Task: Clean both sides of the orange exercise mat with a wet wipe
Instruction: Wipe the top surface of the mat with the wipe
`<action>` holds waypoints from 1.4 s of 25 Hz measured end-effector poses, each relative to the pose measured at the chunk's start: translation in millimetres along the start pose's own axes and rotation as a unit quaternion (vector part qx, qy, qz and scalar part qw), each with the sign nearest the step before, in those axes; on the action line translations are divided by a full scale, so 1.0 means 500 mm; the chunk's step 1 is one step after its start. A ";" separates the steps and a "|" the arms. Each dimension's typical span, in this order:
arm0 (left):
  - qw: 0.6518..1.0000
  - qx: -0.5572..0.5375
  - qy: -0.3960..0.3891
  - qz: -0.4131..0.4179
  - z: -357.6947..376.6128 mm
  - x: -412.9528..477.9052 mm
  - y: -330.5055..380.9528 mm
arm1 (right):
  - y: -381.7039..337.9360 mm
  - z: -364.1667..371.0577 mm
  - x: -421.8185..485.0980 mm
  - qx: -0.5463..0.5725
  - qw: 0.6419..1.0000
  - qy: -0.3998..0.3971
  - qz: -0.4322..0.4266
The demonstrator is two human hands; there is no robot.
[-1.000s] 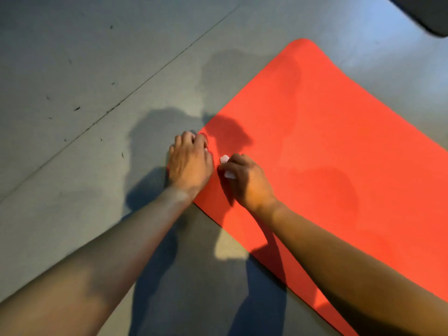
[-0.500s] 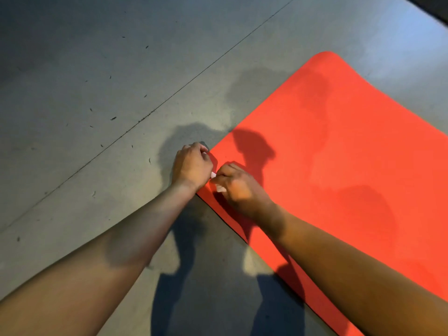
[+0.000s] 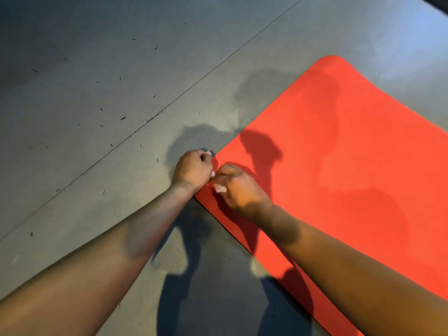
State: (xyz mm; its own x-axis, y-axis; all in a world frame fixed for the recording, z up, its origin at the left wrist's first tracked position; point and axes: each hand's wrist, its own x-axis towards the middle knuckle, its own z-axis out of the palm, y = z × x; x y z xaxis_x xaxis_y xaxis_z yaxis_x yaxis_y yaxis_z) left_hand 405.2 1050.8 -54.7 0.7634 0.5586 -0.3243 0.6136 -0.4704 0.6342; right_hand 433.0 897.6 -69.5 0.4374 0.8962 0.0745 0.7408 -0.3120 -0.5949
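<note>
Orange mat (image 3: pixel 339 154) lies flat on grey floor (image 3: pixel 97 93), 1 side up; near corner at both hands. L hand (image 3: pixel 194 169) curled over that corner, seems to pinch the edge. R hand (image 3: pixel 238 187) curled round white wet wipe (image 3: pixel 220 189), resting on mat just beside. Step, prob.: lifting corner to flip mat. Next: firm grip w/ both hands, peel up & over w/o dropping wipe.

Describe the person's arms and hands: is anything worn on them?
Both arms are bare as far as the view shows: no sleeve reaches the left forearm or the right forearm. The left hand and right hand wear no gloves, and no watch, bracelet or ring shows on the sides facing the camera.
</note>
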 end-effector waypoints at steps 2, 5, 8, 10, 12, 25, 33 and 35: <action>1.000 -0.011 -0.008 -0.001 -0.002 -0.005 -0.003 | 0.011 0.000 -0.001 -0.037 0.998 -0.010 -0.049; 1.000 -0.003 -0.016 0.000 -0.009 -0.012 0.000 | 0.066 -0.024 -0.004 -0.015 0.982 0.145 0.118; 0.999 0.026 -0.027 0.006 -0.016 -0.013 0.001 | 0.073 -0.030 -0.012 0.021 0.932 0.227 0.283; 0.999 0.034 -0.033 -0.002 -0.021 -0.023 0.002 | 0.022 -0.012 -0.025 0.007 0.976 0.148 0.159; 0.999 0.037 -0.039 -0.004 -0.025 -0.032 -0.003 | -0.035 -0.002 -0.038 0.010 0.999 0.012 0.040; 0.983 0.172 -0.070 -0.003 -0.041 -0.059 0.028 | 0.012 -0.045 -0.092 -0.041 0.984 0.063 0.162; 0.968 0.231 -0.093 -0.015 -0.033 -0.063 0.039 | 0.057 -0.076 -0.120 -0.062 0.983 0.048 0.167; 0.967 0.239 -0.091 -0.012 -0.036 -0.065 0.044 | 0.078 -0.088 -0.129 -0.055 0.949 0.118 0.286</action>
State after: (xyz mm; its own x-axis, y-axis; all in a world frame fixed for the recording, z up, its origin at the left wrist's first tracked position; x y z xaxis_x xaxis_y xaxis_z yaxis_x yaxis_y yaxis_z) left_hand 390.0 1034.6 -17.7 0.7439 0.4647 -0.4803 0.6220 -0.7444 0.2430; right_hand 456.1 813.6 -62.1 0.8768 0.4782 -0.0505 0.3901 -0.7688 -0.5067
